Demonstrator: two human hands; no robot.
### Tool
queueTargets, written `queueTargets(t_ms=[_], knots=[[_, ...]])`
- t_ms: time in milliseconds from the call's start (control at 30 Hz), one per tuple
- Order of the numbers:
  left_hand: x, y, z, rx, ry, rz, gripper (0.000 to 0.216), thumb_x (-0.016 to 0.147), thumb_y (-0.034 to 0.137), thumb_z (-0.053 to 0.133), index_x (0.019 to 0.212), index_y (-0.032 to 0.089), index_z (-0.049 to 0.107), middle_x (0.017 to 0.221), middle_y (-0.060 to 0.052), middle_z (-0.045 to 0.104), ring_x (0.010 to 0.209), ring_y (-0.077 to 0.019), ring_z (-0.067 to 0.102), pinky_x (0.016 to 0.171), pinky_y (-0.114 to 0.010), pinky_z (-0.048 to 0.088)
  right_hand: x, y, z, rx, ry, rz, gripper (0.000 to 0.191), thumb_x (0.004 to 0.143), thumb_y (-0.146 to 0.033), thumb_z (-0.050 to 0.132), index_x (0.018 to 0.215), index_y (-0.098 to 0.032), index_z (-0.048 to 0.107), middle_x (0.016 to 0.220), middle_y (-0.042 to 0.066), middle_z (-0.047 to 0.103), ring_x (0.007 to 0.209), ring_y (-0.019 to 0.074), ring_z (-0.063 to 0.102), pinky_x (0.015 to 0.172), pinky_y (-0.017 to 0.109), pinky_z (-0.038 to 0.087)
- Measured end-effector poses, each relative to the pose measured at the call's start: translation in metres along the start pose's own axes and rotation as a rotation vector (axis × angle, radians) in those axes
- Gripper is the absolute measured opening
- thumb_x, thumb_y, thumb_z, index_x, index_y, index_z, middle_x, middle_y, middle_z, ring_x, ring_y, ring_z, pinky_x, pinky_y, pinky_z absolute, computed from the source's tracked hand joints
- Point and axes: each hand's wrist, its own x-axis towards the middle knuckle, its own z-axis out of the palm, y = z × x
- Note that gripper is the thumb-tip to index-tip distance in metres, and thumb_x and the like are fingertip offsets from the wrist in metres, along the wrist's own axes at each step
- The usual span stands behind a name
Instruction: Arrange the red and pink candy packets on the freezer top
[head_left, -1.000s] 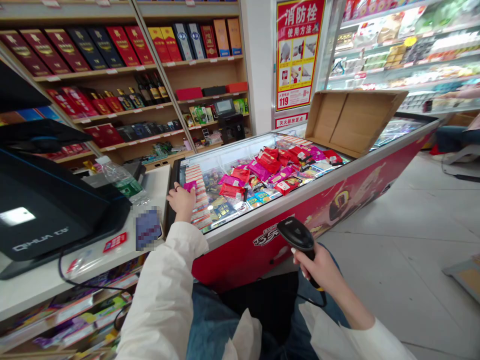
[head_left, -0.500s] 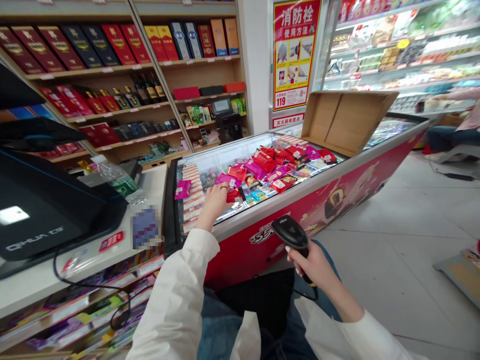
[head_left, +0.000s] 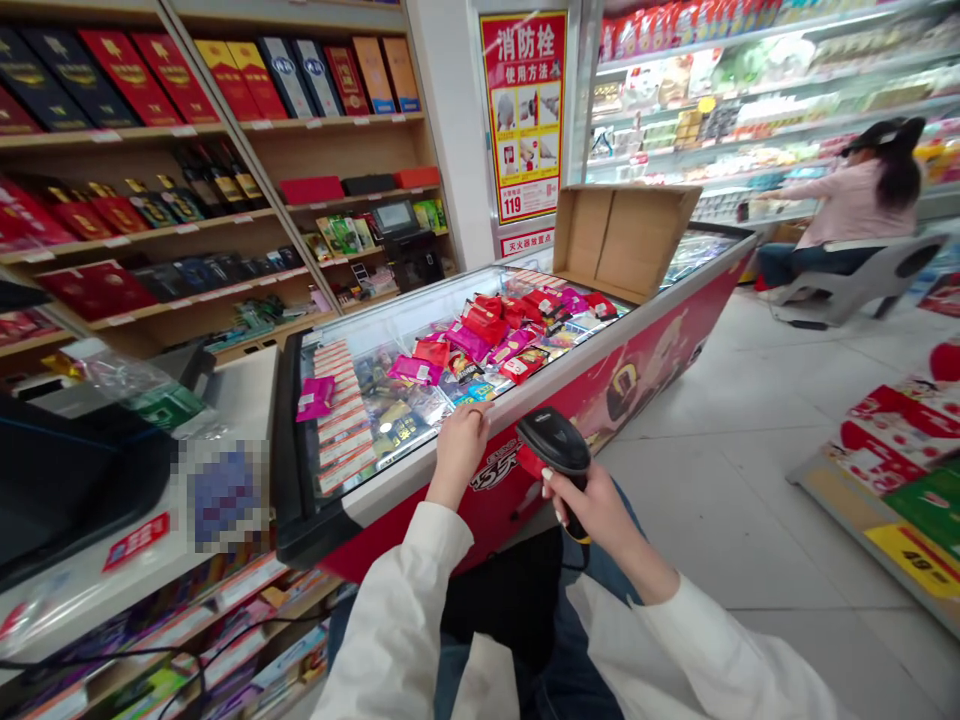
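My left hand [head_left: 461, 450] is at the front rim of the chest freezer [head_left: 405, 482], its fingers curled closed. What they hold, if anything, is hidden behind the hand. In my right hand [head_left: 589, 500] is a black handheld barcode scanner [head_left: 556, 440], its head tilted towards my left hand. Red and purple snack packets [head_left: 480, 325] lie heaped on the freezer's glass top, beyond my left hand. A single purple packet [head_left: 316, 398] lies apart at the left end, beside a row of price labels [head_left: 341, 420].
An open cardboard box [head_left: 622, 240] stands on the freezer. At left is a counter [head_left: 240, 400] with a plastic bottle [head_left: 150, 390] and a dark checkout machine [head_left: 67, 480]. Boxed goods [head_left: 900, 430] stand low at right. A seated person [head_left: 855, 210] reaches towards the refrigerated shelves.
My left hand has drawn back from the heap to the freezer's front rim. The red packet by its fingers no longer shows there. The view has turned right; the scanner is closer to my left hand.
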Motion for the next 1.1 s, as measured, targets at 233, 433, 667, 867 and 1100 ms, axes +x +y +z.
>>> queueTargets(t_ms=[233,433,667,867,1100], knots=[[0.004,-0.011,0.015,0.042,0.050,0.081,0.045,0.097,0.016,0.066,0.141,0.023,0.066,0.143,-0.015,0.069,0.136,-0.0322,0.064,0.120,-0.049,0.048,0.015,0.015,-0.022,0.095,0.077,0.004,0.039,0.090,-0.055,0.070,0.070,-0.022,0.062,0.049,-0.002,0.059,0.039,0.0134,0.052,0.044,0.026,0.045],[0.056,0.025,0.038,0.069,0.040,0.041,0.050,0.095,0.022,0.073,0.144,0.017,0.063,0.144,-0.021,0.066,0.140,-0.0366,0.060,0.122,-0.050,0.044,0.009,0.017,-0.016,0.101,0.024,0.042,0.038,0.087,-0.054,0.071,0.070,-0.022,0.061,0.053,-0.001,0.062,0.039,0.0125,0.051,0.042,0.026,0.045],[0.095,0.057,0.064,-0.017,-0.033,-0.096,0.052,0.087,0.013,0.081,0.136,0.015,0.066,0.150,-0.025,0.060,0.145,-0.0417,0.054,0.123,-0.054,0.037,0.007,0.010,-0.015,0.071,0.018,0.042,0.040,0.086,-0.057,0.071,0.069,-0.023,0.059,0.052,-0.001,0.061,0.039,0.0128,0.052,0.044,0.027,0.047],[0.103,0.050,0.051,-0.231,-0.036,-0.219,0.034,0.085,0.013,0.080,0.118,0.018,0.072,0.138,-0.020,0.071,0.140,-0.0396,0.061,0.124,-0.052,0.038,0.007,0.013,-0.023,0.086,0.001,0.036,0.041,0.089,-0.056,0.072,0.068,-0.021,0.062,0.053,0.000,0.061,0.041,0.0123,0.053,0.045,0.026,0.047],[0.080,0.033,0.020,-0.697,-0.128,-0.509,0.022,0.093,0.040,0.073,0.100,0.019,0.073,0.090,-0.009,0.080,0.079,-0.0253,0.076,0.074,-0.035,0.060,0.007,0.007,-0.025,0.131,0.033,0.043,0.040,0.084,-0.058,0.076,0.074,-0.022,0.060,0.057,-0.001,0.065,0.040,0.0128,0.053,0.043,0.027,0.047]])
